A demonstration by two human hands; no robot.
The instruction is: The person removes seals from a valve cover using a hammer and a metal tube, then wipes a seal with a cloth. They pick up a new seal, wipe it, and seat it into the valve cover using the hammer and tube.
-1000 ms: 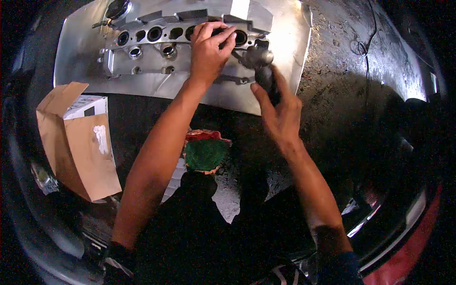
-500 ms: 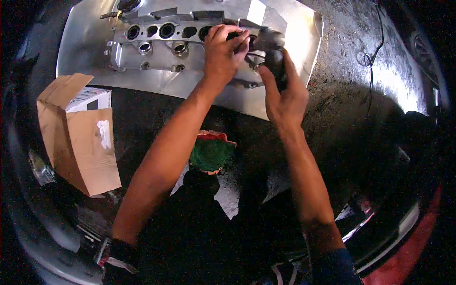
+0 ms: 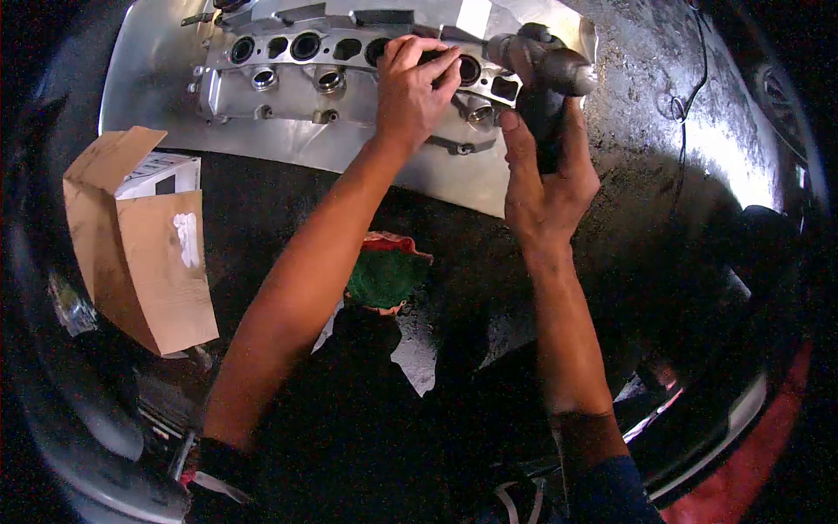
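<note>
A silver engine valve cover [image 3: 288, 96] with a row of round holes lies at the top of the view. My left hand [image 3: 417, 87] rests on it near the right part of the row, fingers bent and closed around a dark piece that they mostly hide. To the right, my right hand [image 3: 550, 188] is wrapped around the dark handle of a hammer [image 3: 543, 122]. The hammer's rounded metal head [image 3: 569, 72] is raised above the cover's right end. A dark ring-shaped seal [image 3: 469, 70] sits in the hole just right of my left fingertips.
Beneath the cover is a shiny metal sheet [image 3: 463, 188] on a dark floor. An open cardboard box [image 3: 166, 262] with a white box [image 3: 179, 175] inside stands at left. A green and red pad [image 3: 384, 275] lies below my arms. A black cable [image 3: 685, 131] runs at right.
My right hand has moved the hammer right and away from the cover, uncovering the right-end hole. My left hand has stayed almost in place.
</note>
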